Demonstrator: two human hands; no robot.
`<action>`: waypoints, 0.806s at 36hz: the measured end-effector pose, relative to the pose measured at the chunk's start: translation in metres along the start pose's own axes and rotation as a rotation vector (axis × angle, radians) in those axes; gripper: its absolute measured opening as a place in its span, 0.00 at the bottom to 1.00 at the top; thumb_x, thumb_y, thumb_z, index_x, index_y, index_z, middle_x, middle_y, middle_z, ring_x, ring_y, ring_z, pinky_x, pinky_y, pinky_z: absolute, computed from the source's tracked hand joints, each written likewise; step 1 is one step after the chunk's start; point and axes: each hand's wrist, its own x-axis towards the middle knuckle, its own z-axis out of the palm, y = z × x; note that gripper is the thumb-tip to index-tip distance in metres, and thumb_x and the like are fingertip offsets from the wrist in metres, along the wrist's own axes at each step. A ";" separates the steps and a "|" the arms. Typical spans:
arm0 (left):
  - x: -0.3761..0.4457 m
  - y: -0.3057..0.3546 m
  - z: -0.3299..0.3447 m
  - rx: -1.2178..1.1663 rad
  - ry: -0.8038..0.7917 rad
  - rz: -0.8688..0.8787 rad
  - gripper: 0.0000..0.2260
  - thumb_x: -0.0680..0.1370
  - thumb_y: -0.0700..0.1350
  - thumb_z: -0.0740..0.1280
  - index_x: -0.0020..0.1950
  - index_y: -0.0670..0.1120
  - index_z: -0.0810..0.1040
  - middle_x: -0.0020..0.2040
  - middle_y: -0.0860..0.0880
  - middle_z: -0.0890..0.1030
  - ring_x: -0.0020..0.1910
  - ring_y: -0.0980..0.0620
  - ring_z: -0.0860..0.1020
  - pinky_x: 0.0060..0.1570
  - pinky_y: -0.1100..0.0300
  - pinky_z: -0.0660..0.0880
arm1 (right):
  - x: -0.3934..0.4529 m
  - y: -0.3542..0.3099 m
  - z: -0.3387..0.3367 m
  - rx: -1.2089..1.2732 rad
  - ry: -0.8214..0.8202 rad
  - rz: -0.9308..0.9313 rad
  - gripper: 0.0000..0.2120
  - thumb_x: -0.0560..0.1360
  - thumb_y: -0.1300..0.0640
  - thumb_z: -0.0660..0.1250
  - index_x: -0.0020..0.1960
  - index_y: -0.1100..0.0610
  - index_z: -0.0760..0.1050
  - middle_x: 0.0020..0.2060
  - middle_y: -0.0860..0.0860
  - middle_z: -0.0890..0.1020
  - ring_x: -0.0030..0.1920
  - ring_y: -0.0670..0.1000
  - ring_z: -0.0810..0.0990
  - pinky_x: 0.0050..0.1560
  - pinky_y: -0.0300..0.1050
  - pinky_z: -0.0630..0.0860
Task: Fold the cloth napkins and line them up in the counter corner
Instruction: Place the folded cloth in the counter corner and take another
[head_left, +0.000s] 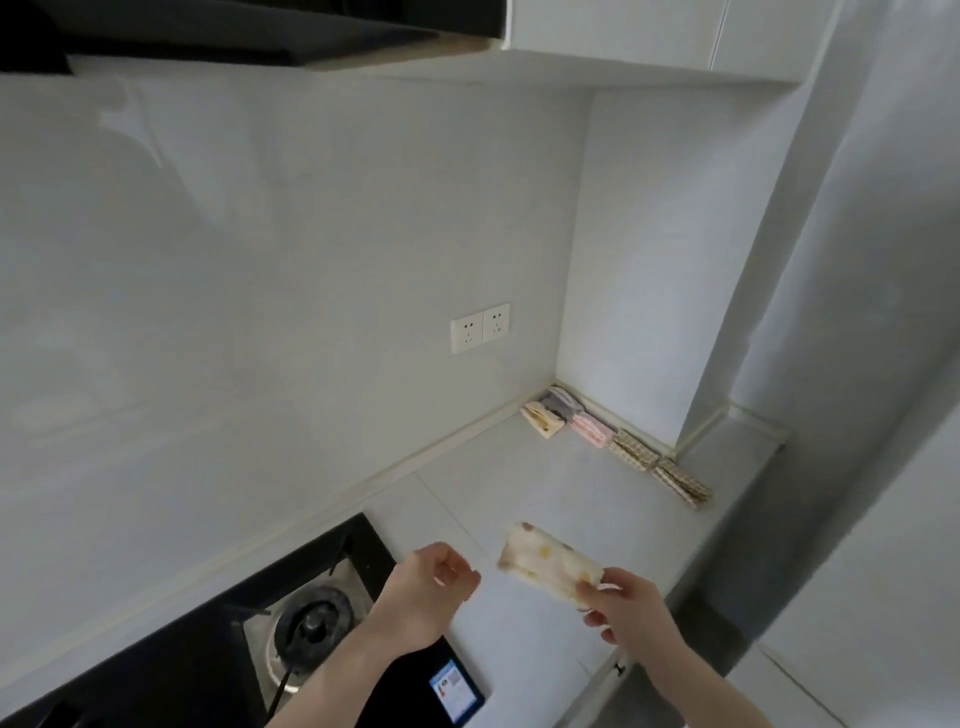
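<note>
White counter (519, 467) meets pale walls at a corner, where folded napkins (613, 439) lie in a row along the right-hand wall, touching end to end. Above the counter, the right hand (618, 605) pinches one end of a folded spotted napkin (548, 561), held off the surface. Just beside it the left hand (431, 582) hangs loosely curled and holds nothing, over the edge of a black gas hob (291, 623).

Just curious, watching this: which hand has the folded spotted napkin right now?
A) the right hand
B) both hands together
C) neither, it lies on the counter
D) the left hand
A: the right hand pinches one end of the spotted napkin above the counter, while the left hand is apart from it and holds nothing.
</note>
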 end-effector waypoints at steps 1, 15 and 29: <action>0.007 0.000 -0.001 0.008 -0.014 -0.005 0.06 0.77 0.54 0.70 0.47 0.52 0.81 0.46 0.52 0.84 0.45 0.54 0.81 0.46 0.62 0.77 | 0.009 -0.001 0.000 0.042 0.023 0.030 0.05 0.77 0.59 0.72 0.50 0.60 0.80 0.35 0.56 0.85 0.32 0.50 0.79 0.32 0.41 0.70; 0.095 0.012 0.004 0.105 0.061 -0.098 0.03 0.78 0.51 0.70 0.48 0.55 0.79 0.48 0.55 0.82 0.45 0.56 0.82 0.40 0.66 0.76 | 0.178 -0.013 -0.029 0.408 0.067 0.320 0.07 0.78 0.61 0.71 0.53 0.64 0.77 0.44 0.57 0.82 0.43 0.51 0.79 0.40 0.42 0.76; 0.179 0.045 0.065 0.080 0.143 -0.222 0.02 0.77 0.49 0.71 0.48 0.54 0.79 0.45 0.56 0.82 0.44 0.57 0.80 0.39 0.69 0.74 | 0.348 -0.003 -0.058 0.161 0.136 0.390 0.05 0.78 0.64 0.67 0.43 0.64 0.76 0.33 0.56 0.80 0.31 0.50 0.77 0.26 0.38 0.71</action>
